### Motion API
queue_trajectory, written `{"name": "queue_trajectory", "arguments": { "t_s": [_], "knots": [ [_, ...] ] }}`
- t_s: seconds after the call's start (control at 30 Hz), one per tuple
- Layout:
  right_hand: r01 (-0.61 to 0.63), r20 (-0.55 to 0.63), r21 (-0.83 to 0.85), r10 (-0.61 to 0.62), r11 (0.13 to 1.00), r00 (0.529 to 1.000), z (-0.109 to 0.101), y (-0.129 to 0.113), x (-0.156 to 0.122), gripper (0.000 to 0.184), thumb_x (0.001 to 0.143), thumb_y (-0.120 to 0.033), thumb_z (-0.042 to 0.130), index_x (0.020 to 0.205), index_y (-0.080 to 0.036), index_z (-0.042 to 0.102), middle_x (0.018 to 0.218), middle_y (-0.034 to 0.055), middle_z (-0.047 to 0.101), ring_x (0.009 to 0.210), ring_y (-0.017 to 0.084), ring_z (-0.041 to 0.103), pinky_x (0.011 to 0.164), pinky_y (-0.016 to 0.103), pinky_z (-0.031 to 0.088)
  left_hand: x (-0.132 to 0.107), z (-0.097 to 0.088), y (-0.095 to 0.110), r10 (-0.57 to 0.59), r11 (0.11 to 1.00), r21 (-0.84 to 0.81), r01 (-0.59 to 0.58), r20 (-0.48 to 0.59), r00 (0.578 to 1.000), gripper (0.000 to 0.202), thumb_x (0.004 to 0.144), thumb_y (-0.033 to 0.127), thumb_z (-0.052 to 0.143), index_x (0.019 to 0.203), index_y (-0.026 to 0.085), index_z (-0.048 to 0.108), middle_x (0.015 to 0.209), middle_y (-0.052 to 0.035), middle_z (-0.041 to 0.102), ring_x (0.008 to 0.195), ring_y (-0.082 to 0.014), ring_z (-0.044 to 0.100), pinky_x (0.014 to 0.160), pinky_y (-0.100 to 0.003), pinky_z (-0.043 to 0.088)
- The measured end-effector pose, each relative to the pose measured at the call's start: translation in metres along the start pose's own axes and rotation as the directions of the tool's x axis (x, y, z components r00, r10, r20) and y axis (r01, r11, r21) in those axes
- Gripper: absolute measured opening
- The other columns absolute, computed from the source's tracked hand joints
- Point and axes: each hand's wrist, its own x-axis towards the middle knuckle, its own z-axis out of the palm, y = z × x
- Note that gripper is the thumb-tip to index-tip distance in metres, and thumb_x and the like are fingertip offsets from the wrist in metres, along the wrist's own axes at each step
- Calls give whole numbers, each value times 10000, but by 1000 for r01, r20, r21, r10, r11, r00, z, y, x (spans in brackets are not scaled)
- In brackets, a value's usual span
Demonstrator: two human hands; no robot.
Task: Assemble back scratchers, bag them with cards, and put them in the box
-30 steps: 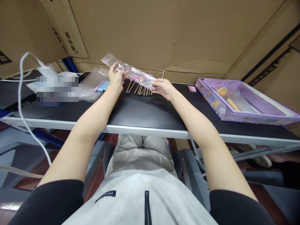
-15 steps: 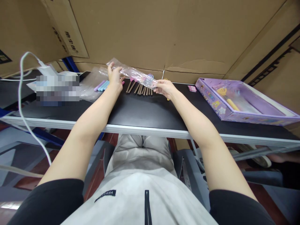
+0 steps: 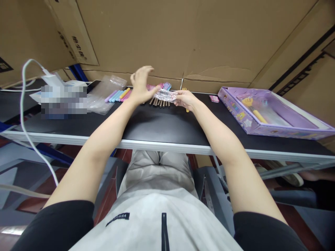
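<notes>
My right hand [image 3: 184,99] pinches the right end of a clear plastic sleeve [image 3: 165,95] above the tabletop. At the sleeve's other end is my left hand [image 3: 141,85], open, with the thumb stretched toward the plastic and the fingers raised apart. I cannot tell whether the thumb touches it. Below and behind the sleeve lies a row of back scratchers [image 3: 160,104] with dark metallic rods and pink and blue claw heads. A yellow one [image 3: 187,110] is mostly hidden by my right hand. Purple, blue, yellow and pink handles [image 3: 116,96] lie left of my left hand.
Clear plastic bags [image 3: 102,101] lie at the left, near a white cable [image 3: 23,90] and a blurred item. At the right stands a purple open box [image 3: 261,130] holding a yellow back scratcher [image 3: 255,111]. Beside it is a small pink packet [image 3: 214,99]. Cardboard [image 3: 167,38] walls the back.
My left hand has let go of the sleeve's left part and shifted right, its fingers spreading. The sleeve's visible length is shorter. My right hand stays almost in place.
</notes>
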Motion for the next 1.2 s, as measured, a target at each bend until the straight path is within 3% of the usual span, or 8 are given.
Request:
{"name": "queue_trajectory", "arguments": {
  "t_s": [0.1,0.17,0.3,0.43,0.73,0.93,1.03,1.2],
  "knots": [
    [30,42,-17,-29,999,999,3,1,-1,129,866,-7,781,874,-131,750,559,-20,634,464,70,533,482,169,443,-8,14,22,118,987,66,-144,300,947,841,678,616,908,1387,263,628,1530,-164,602,1590,-458,356,1328,-662,48],
    [51,51,-34,-50,998,997,5,1,-1,120,850,-29,810,871,-131,751,567,-14,643,471,74,535,489,176,450,-12,21,27,127,978,108,-181,383,915,811,700,522,901,1412,251,621,1498,-172,628,1552,-461,407,1316,-708,36],
    [88,21,-114,-87,990,996,9,0,-3,136,834,-31,817,823,-134,728,550,-17,628,448,75,527,485,188,462,-15,28,20,99,975,146,-167,384,918,560,796,343,776,1335,248,660,1344,-161,703,1401,-418,547,1293,-718,142],
    [127,-21,-215,-134,968,991,12,-2,-6,229,841,-80,848,739,-155,657,486,-44,557,392,59,483,412,161,396,-14,28,16,101,977,144,-160,350,931,358,843,236,626,1194,245,697,1171,-138,721,1275,-381,616,1266,-683,227],
    [238,-3,-202,-244,950,970,7,-5,-2,225,852,-110,852,776,-167,647,545,-34,592,416,51,465,393,156,391,-11,30,14,101,981,129,-147,308,946,378,810,193,589,1171,241,690,1210,-152,706,1294,-382,594,1254,-648,278],
    [225,-24,-206,-235,952,972,-5,-10,-4,174,880,-66,809,802,-148,677,611,-2,616,474,66,489,456,192,447,-4,13,3,37,994,89,-60,245,969,354,756,172,625,1099,243,676,1119,-132,700,1308,-398,583,1318,-693,136],
    [194,-4,-219,-200,956,980,-10,-11,-6,199,886,-49,800,773,-139,663,610,3,613,471,58,474,449,189,424,-1,-1,6,-45,976,215,-23,307,951,441,757,157,622,1193,214,657,1221,-154,679,1375,-419,548,1323,-726,65],
    [149,9,-246,-152,958,988,-14,-12,-7,250,878,-34,811,726,-135,640,576,-2,606,446,42,441,416,174,371,0,-17,11,-143,839,523,-150,478,867,504,880,233,590,1378,154,579,1429,-201,617,1454,-435,486,1304,-734,131]
  ]
}}
